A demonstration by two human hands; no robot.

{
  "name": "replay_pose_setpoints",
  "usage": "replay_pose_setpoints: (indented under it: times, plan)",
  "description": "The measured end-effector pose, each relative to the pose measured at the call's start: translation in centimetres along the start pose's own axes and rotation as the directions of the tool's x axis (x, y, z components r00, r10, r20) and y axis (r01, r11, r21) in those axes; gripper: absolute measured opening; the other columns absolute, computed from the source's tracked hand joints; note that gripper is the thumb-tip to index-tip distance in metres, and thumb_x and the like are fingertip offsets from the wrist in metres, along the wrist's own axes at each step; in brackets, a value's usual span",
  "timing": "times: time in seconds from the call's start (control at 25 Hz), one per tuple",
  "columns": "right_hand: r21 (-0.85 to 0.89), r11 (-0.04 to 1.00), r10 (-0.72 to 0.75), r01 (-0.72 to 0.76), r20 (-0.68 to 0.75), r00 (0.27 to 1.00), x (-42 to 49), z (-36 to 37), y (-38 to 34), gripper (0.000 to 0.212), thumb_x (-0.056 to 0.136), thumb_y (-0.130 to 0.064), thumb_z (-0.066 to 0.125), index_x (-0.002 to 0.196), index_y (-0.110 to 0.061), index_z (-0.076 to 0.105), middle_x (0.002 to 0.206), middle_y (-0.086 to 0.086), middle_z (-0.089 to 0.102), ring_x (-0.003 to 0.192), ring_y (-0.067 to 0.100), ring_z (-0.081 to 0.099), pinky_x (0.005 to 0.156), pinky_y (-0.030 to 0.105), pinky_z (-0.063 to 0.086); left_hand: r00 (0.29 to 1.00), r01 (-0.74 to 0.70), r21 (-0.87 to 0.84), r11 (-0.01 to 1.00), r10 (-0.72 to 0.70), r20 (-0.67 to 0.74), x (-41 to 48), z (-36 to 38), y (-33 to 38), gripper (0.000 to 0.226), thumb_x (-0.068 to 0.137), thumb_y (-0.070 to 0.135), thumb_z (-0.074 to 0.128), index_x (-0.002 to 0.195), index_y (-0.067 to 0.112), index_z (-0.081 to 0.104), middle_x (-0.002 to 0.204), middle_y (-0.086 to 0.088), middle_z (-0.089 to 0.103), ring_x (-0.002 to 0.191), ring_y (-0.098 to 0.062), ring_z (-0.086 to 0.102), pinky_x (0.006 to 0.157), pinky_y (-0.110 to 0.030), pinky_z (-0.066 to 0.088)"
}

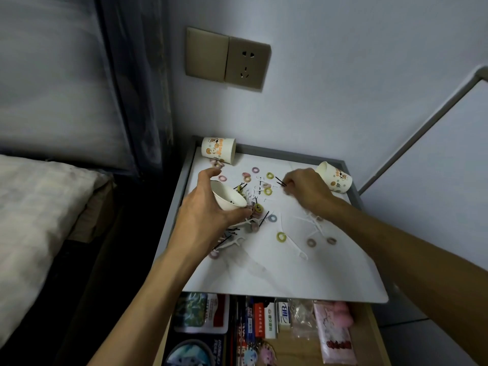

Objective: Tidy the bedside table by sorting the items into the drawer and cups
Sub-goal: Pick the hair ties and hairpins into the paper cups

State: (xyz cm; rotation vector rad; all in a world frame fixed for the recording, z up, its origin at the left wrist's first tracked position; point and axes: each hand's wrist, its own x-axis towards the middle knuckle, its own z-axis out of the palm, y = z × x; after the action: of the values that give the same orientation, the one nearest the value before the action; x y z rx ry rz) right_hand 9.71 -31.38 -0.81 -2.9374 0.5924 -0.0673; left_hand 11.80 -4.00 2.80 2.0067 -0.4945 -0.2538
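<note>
My left hand [208, 207] is wrapped around a paper cup [229, 198] and tips its open mouth toward the middle of the tabletop [277, 270], so small things can be dropped straight in. I think I can see a dark bit inside it already. My right hand [303, 190] is pinched shut on a few black hairpins [280, 180] near the back right corner, close to a cup lying on its side [334, 178]. Another cup [218, 150] lies on its side in the back left corner. Little hair rings [281, 236] in yellow, pink and purple are spread over the back half of the tabletop, mixed with white floss picks [298, 250] and more pins by the left edge. The drawer [364, 323] under the front edge is pulled open and already holds packets and boxes. I think the pins go in the held cup next, and most of the sorting is not done yet.
</note>
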Motion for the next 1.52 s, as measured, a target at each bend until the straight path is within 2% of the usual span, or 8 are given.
replay_pose_setpoints:
  times: [0.16,0.32,0.52,0.88,1.04,1.16,1.24,1.52]
  plan:
    - [0.029,0.974,-0.227,0.226,0.047,0.973,3.9,0.0,-2.0,0.01,0.088,-0.014,0.067,0.094,-0.015,0.074,0.091,0.003,0.072,0.085,0.021,0.064,0.069,0.032,0.047,1.0,0.014,-0.002,1.0,-0.014,-0.019,0.0,-0.2,0.0,0.09,0.061,0.044,0.088,0.136,0.034,0.039,0.112,0.002,0.058,0.099,-0.021,0.058,0.083,-0.037,0.051]
    - [0.034,0.953,-0.302,0.3,0.119,0.946,6.1,1.9,-2.3,0.007,0.082,-0.009,0.07,0.085,-0.015,0.073,0.088,0.002,0.072,0.088,0.02,0.067,0.072,0.034,0.05,1.0,0.013,-0.002,1.0,-0.013,-0.02,0.4,-0.6,-0.2,0.09,0.061,0.042,0.088,0.135,0.032,0.039,0.105,0.007,0.054,0.092,-0.017,0.057,0.076,-0.032,0.051]
    - [0.114,0.953,-0.293,0.28,0.112,0.95,6.1,2.8,-1.3,0.005,0.08,-0.009,0.072,0.084,-0.011,0.073,0.088,0.003,0.071,0.082,0.018,0.063,0.067,0.027,0.038,1.0,0.014,0.001,1.0,-0.014,-0.025,0.6,-0.7,-0.6,0.089,0.062,0.041,0.088,0.135,0.032,0.039,0.106,0.007,0.055,0.091,-0.016,0.056,0.073,-0.026,0.043]
    - [0.328,0.938,-0.123,0.111,0.016,0.992,3.4,3.1,1.4,0.007,0.081,-0.006,0.073,0.087,-0.008,0.075,0.075,0.0,0.071,0.072,0.012,0.065,0.075,0.026,0.048,1.0,0.017,-0.008,1.0,-0.017,-0.026,0.4,0.0,-0.5,0.089,0.06,0.044,0.088,0.135,0.033,0.04,0.113,0.001,0.061,0.102,-0.022,0.059,0.085,-0.036,0.05]
    - [0.297,0.944,-0.165,0.144,0.046,0.985,3.5,2.5,1.9,0.015,0.08,-0.001,0.073,0.094,-0.007,0.075,0.083,0.005,0.072,0.074,0.01,0.062,0.071,0.017,0.045,0.999,0.02,-0.015,1.0,-0.02,-0.029,0.5,0.1,-0.4,0.091,0.058,0.046,0.088,0.134,0.033,0.04,0.115,0.001,0.06,0.104,-0.023,0.058,0.088,-0.039,0.05]
    - [0.284,0.946,-0.187,0.153,0.096,0.978,4.0,2.3,2.2,0.015,0.078,0.0,0.074,0.09,-0.009,0.075,0.084,0.004,0.071,0.078,0.015,0.063,0.072,0.022,0.047,0.999,0.016,-0.012,1.0,-0.017,-0.03,0.5,0.2,-0.6,0.09,0.059,0.044,0.088,0.134,0.033,0.04,0.114,0.001,0.06,0.102,-0.023,0.059,0.088,-0.038,0.051]
    - [0.254,0.952,-0.205,0.171,0.115,0.972,4.0,2.3,2.2,0.012,0.079,-0.003,0.074,0.087,-0.011,0.074,0.084,0.0,0.069,0.078,0.015,0.061,0.071,0.019,0.044,0.999,0.015,-0.011,1.0,-0.016,-0.032,0.5,0.2,-0.7,0.09,0.06,0.043,0.089,0.134,0.033,0.04,0.113,0.001,0.06,0.101,-0.022,0.059,0.087,-0.037,0.051]
    - [-0.006,0.977,-0.21,0.214,0.163,0.964,3.4,2.4,2.1,0.003,0.09,-0.013,0.061,0.089,-0.01,0.063,0.094,0.005,0.059,0.088,0.022,0.057,0.071,0.028,0.037,1.0,0.005,-0.001,1.0,-0.005,-0.022,0.6,0.3,-0.7,0.09,0.06,0.044,0.088,0.135,0.032,0.04,0.113,0.003,0.058,0.1,-0.019,0.057,0.084,-0.033,0.049]
